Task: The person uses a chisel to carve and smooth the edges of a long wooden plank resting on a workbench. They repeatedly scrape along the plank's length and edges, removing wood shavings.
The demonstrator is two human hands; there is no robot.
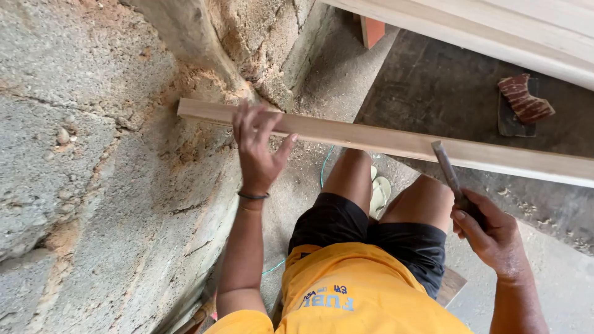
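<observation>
Here, left hand (257, 145) fingers spread, pressing wooden strip (383, 142), right hand (489, 232) grip clenched round chisel (450, 176).

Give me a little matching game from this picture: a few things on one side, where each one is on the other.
Things:
1. wooden strip
2. chisel
3. sandpaper block
4. black wristband

Places:
a. lying on the dark floor beyond the strip
b. on the left hand's wrist
c. one end against the rough wall
d. gripped in the right hand

Pairs: 1-c, 2-d, 3-a, 4-b

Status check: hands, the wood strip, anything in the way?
Left hand pressing wood strip against wall. Right hand gripping chisel, tip on strip. Nothing blocking.
</observation>
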